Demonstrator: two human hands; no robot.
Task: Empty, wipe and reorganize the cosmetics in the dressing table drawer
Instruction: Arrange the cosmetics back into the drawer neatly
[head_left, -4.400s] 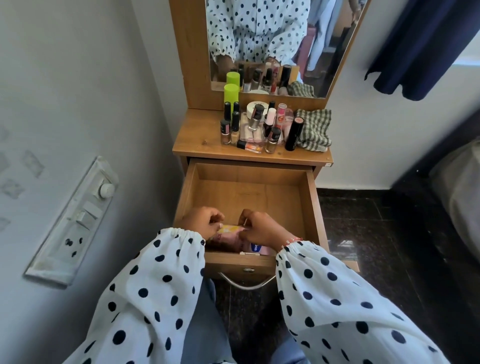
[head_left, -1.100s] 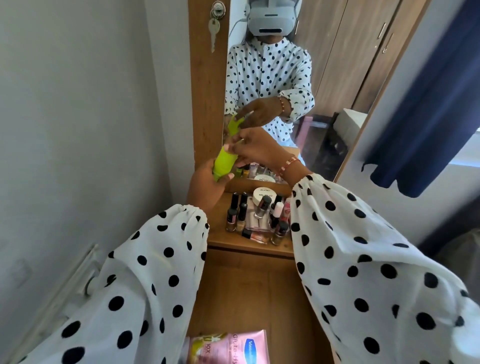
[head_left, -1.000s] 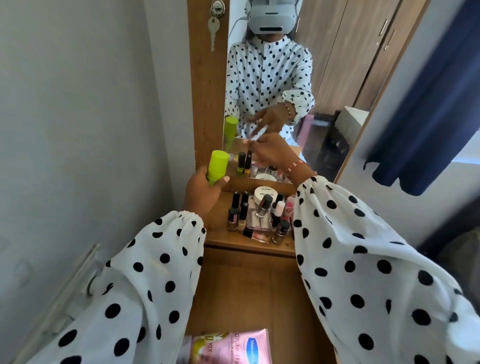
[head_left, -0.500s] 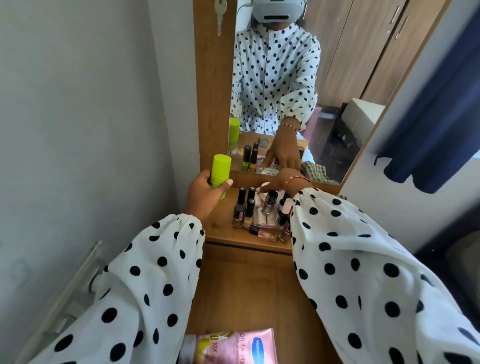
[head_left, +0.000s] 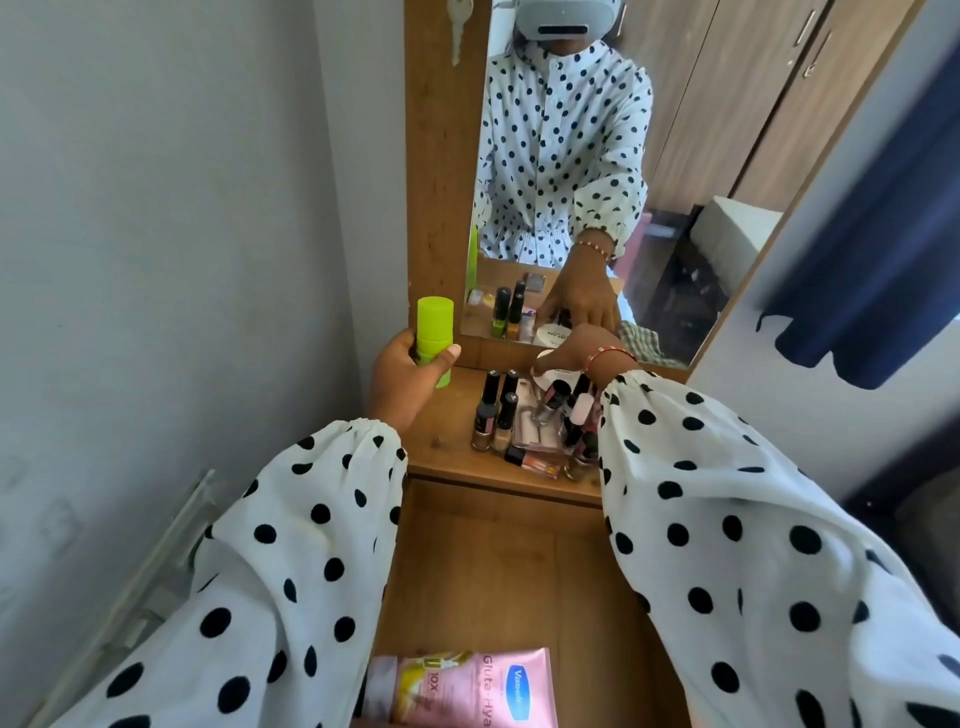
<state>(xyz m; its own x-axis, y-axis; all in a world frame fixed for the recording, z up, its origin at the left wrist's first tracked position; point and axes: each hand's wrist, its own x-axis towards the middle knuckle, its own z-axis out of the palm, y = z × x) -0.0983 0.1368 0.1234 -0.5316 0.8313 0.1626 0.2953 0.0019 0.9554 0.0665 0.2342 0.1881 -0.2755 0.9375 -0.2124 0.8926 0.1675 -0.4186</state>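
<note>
A person in polka-dot sleeves stands at a wooden dressing table (head_left: 447, 457), the left hand (head_left: 402, 382) wrapped around an upright lime-green bottle (head_left: 434, 338) held just above the tabletop's left edge, near the mirror (head_left: 597, 171). The right hand (head_left: 571, 353) reaches over a cluster of nail polish bottles (head_left: 498, 415) toward a round white jar (head_left: 545, 364) at the back of the tabletop; its fingers are spread over the jar, but whether they have closed on it cannot be told from this angle. The open drawer (head_left: 493, 571) below is nearly bare, holding only a pink lotion tube (head_left: 467, 686) lying flat at its near end. That suggests the emptying is done and restocking has only begun: one item is back, one is in hand, and the rest of the cosmetics stay on the tabletop, with sorting into the drawer yet to come. Whether the drawer has been wiped cannot be judged, though a checked cloth (head_left: 647, 343) lies at the table's right rear. Compared with about a second earlier, the green bottle has moved from chest height, where both hands met on it, down toward the table in the left hand alone, while the right hand has let go and dropped to the jar.
</note>
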